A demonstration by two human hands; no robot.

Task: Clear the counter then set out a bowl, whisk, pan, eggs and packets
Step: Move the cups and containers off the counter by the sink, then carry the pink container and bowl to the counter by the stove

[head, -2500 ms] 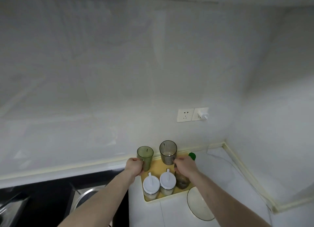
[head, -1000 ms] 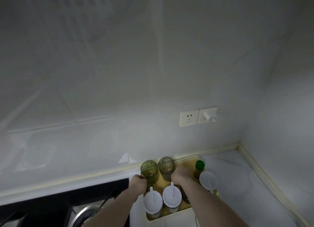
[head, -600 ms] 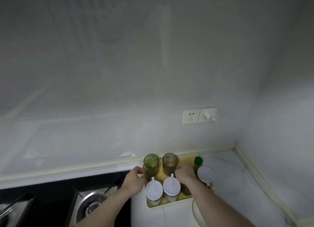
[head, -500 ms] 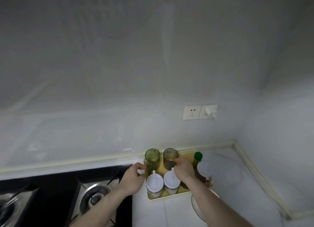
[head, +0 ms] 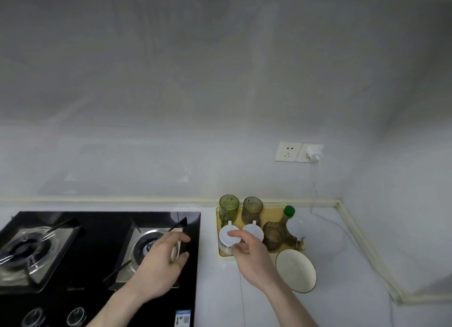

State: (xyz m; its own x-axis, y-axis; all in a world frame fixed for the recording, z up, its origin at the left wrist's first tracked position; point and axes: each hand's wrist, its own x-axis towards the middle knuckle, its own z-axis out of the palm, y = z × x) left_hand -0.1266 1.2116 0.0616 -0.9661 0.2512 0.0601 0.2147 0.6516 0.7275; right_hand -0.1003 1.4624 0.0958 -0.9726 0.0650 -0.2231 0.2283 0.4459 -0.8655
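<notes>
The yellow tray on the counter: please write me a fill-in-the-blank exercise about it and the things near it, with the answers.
1. The bottle standing on the yellow tray has a ____ cap.
2. The left hand is above the black ____.
3. At the back of the tray stand ____ green cups.
4. The white bowl rests on the ____, just in front of the tray.

Answers: green; stove; two; counter

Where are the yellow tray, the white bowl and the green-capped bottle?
yellow tray [head: 274, 210], head view, bare back strip.
white bowl [head: 295, 270], head view, inside centre.
green-capped bottle [head: 289, 210], head view, the cap.
</notes>
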